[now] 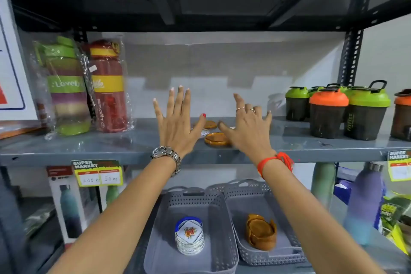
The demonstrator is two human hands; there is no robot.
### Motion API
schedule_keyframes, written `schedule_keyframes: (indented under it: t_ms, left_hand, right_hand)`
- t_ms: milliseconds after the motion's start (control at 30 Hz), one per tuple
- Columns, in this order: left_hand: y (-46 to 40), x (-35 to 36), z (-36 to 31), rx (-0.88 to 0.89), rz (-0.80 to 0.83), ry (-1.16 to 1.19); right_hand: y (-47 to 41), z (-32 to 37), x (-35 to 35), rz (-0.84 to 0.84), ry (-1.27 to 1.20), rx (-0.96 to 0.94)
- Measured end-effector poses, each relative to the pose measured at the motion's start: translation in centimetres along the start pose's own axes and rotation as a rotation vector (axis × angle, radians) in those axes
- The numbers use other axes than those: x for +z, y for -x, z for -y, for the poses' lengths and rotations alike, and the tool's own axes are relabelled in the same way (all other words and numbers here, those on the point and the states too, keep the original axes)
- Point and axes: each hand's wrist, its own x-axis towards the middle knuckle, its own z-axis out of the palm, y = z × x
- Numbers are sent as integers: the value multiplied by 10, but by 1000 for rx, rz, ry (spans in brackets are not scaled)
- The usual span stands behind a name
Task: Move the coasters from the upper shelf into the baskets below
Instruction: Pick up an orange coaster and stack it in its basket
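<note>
On the upper grey shelf lie two brown wooden coasters, one near the front and one farther back, with a white coaster partly hidden by my left thumb. My left hand hovers over them, fingers spread, holding nothing. My right hand is also spread, just right of the front brown coaster. Below, the left grey basket holds a stack of white floral coasters. The right grey basket holds a stack of brown coasters in a holder.
Wrapped bottles, one green and one red, stand at the upper shelf's left. Shaker cups with green and orange lids stand at its right. Boxed bottles and steel bottles flank the baskets. Price tags hang on the shelf edges.
</note>
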Motion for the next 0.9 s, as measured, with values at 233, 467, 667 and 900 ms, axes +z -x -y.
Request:
schedule_keyframes:
  t_ms: [233,467,667,900]
  left_hand:
    - [44,9,24,-73,29,-81]
    - [52,12,31,50,47,-195]
    - [54,14,32,35,49,-177]
    - [55,14,32,31,45,-168]
  right_hand:
    - [7,6,27,251,-39,143]
    - [-3,15,37,272,-86,269]
    - [4,17,40,57,-170,268]
    - [25,19,31,-195,-259,155]
